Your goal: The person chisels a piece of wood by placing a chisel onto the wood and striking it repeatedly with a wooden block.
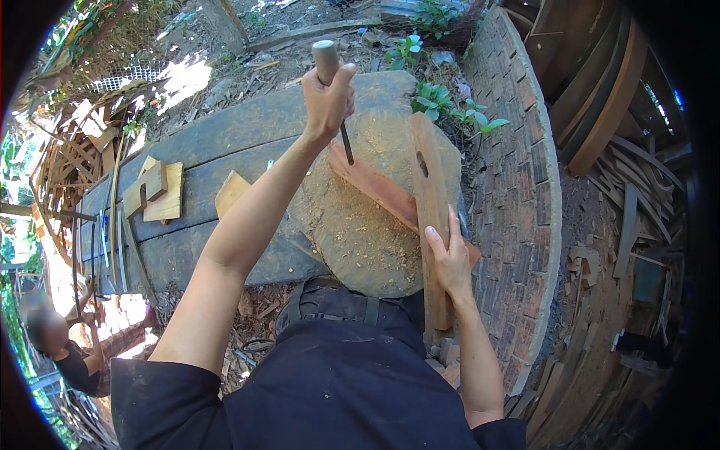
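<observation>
My left hand (328,105) is closed around the wooden handle of a chisel (325,54), raised with its narrow metal blade pointing down. The blade tip is over the left end of a reddish wooden board (375,186); whether it touches cannot be told. My right hand (450,259) grips a long brown wooden piece (429,202) near its lower half, thumb on the upper face. An oval slot shows near that piece's far end. It lies across the reddish board, on a broad rounded block (345,251) strewn with wood chips.
Dark bench planks (217,184) extend left, carrying pale wood offcuts (161,191). A low brick wall (517,187) curves along the right, with stacked timber beyond. Leafy plants (435,97) grow by the block's far edge. Another person (67,337) is at the lower left.
</observation>
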A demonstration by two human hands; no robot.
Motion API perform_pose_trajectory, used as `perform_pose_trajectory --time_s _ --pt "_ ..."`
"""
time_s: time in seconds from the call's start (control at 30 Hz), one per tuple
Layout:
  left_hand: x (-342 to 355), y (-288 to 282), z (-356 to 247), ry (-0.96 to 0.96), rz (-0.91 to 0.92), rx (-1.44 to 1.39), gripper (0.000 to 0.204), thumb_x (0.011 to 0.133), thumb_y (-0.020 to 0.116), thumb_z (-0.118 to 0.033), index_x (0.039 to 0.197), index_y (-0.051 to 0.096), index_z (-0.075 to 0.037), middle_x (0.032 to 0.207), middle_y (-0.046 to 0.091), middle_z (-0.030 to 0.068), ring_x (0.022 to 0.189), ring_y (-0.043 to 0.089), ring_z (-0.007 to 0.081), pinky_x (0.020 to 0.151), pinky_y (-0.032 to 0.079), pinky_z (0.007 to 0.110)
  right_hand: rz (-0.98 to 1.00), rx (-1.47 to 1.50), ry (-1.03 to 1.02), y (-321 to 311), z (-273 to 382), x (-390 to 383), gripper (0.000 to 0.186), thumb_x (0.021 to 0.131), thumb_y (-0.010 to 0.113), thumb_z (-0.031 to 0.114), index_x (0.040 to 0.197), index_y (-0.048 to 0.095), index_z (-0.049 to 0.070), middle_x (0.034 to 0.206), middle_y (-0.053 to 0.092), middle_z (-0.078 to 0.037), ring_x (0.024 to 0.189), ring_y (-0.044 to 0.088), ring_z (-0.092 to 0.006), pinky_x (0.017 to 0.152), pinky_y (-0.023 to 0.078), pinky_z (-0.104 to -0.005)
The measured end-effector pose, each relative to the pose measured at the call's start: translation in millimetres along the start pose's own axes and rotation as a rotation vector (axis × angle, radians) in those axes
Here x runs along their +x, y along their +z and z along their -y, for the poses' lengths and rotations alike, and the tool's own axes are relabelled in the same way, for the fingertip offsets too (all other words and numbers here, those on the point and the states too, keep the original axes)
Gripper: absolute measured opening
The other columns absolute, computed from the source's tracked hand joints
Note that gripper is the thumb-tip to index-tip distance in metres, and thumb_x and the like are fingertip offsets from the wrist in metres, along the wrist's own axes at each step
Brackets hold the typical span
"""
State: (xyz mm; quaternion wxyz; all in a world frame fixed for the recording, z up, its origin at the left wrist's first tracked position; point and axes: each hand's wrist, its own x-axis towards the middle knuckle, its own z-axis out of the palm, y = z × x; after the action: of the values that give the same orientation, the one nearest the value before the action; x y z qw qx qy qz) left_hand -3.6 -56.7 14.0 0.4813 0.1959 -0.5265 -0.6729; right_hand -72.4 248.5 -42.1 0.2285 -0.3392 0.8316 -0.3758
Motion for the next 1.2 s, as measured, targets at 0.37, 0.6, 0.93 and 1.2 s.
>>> perform_pose_trajectory --time_s 0.37,0.6,0.93,1.2 --pt "-40 30 4 0.309 0.129 0.476 0.017 0.079 0.064 -0.019 0.084 0.062 -0.003 0.065 0.061 0.0049 0.059 0.058 0.0111 0.056 0.047 0.029 0.013 0.034 -0.003 -10 17 -3 0.068 0.094 0.055 0.035 0.148 0.030 0.003 0.138 0.049 -0.027 0.129 0.048 -0.0387 0.108 0.036 -0.0407" --pt "-36 29 9 0.384 0.171 0.545 0.022 0.076 0.067 -0.017 0.091 0.065 0.000 0.071 0.065 0.0113 0.063 0.062 0.0130 0.061 0.051 0.031 -0.289 0.392 -0.523 -90 162 32 0.053 0.096 0.051 0.029 0.139 0.045 -0.001 0.115 0.062 -0.020 0.104 0.061 -0.0313 0.096 0.045 -0.0393" --pt "-35 29 14 0.310 0.182 0.517 0.030 0.076 0.066 -0.015 0.100 0.065 0.003 0.074 0.066 0.0137 0.068 0.062 0.0145 0.067 0.052 0.033 -0.058 0.070 -0.657 -111 189 44 0.059 0.092 0.056 0.031 0.144 0.042 0.006 0.138 0.052 -0.020 0.123 0.053 -0.0307 0.105 0.038 -0.0381" --pt "-22 13 10 0.167 0.146 0.450 0.016 0.079 0.064 -0.014 0.087 0.061 0.000 0.066 0.060 0.0053 0.060 0.056 0.0111 0.056 0.048 0.030 0.030 0.170 -0.313 -83 139 43 0.064 0.093 0.058 0.032 0.147 0.036 0.005 0.139 0.050 -0.021 0.125 0.053 -0.0307 0.103 0.040 -0.0374"
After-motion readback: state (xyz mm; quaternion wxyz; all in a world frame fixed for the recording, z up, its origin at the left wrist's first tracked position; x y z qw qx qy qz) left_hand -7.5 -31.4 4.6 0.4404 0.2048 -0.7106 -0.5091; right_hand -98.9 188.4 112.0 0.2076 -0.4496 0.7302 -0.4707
